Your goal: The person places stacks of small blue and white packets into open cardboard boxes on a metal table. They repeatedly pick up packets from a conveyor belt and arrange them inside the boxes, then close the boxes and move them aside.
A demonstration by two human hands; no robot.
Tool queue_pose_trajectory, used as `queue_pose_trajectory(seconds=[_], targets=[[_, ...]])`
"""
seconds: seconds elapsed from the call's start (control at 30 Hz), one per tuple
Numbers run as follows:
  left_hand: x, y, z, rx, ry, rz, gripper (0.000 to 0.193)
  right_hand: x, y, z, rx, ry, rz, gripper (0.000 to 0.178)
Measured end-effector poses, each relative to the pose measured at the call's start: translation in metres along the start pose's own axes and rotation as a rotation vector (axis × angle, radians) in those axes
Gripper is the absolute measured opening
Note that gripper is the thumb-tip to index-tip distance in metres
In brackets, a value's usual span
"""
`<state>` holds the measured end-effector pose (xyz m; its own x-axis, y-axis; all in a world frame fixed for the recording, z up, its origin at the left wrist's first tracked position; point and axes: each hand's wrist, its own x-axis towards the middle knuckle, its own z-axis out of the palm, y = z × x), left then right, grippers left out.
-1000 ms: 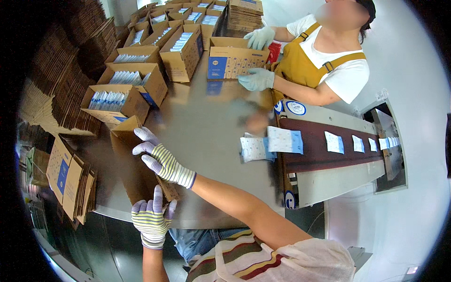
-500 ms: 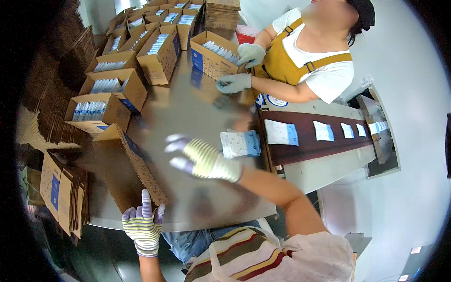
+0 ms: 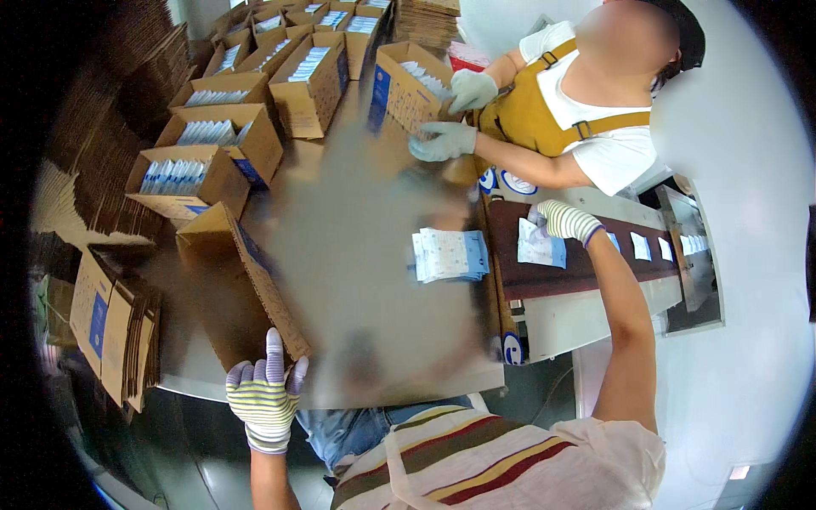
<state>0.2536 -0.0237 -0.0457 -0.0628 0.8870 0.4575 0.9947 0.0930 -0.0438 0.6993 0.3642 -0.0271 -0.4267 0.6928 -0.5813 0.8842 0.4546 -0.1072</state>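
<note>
My left hand (image 3: 262, 399), in a striped glove, grips the near edge of an open cardboard box (image 3: 274, 297). The forefinger lies along the box wall, and the box's visible inside is bare brown card. Over on the dark red conveyor belt (image 3: 578, 274), my right hand (image 3: 568, 223), gloved alike, has its fingers closed at the upper edge of a white-and-blue packet (image 3: 541, 248). Its fingertips are partly hidden. A small stack of similar packets (image 3: 450, 255) lies on the metal table (image 3: 365, 297), beside the belt's end.
Filled cardboard boxes (image 3: 183, 180) stand along the table's far left. Across from me, a co-worker's gloved hands (image 3: 446, 140) are by another filled box (image 3: 408, 89). Flattened cartons (image 3: 115, 327) lean at the left edge. More packets (image 3: 640, 246) lie farther along the belt.
My right hand has swung from above the table rightward to the packet on the belt. My left hand stays at the box edge. The view has shifted slightly.
</note>
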Motion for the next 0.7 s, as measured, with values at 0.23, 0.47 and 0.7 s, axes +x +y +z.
queue_pose_trajectory(seconds=[0.23,0.47,0.7], targets=[[0.000,-0.002,0.000,-0.025,-0.044,-0.019,0.058,0.051,-0.094,0.002,-0.035,0.088,-0.464,0.032],[0.007,-0.001,-0.001,-0.047,0.069,0.042,0.058,0.111,-0.099,0.049,-0.211,-0.390,-0.235,0.043],[-0.003,-0.004,-0.003,-0.002,0.048,0.017,0.056,-0.033,-0.256,0.121,-0.532,0.195,-0.494,0.060]])
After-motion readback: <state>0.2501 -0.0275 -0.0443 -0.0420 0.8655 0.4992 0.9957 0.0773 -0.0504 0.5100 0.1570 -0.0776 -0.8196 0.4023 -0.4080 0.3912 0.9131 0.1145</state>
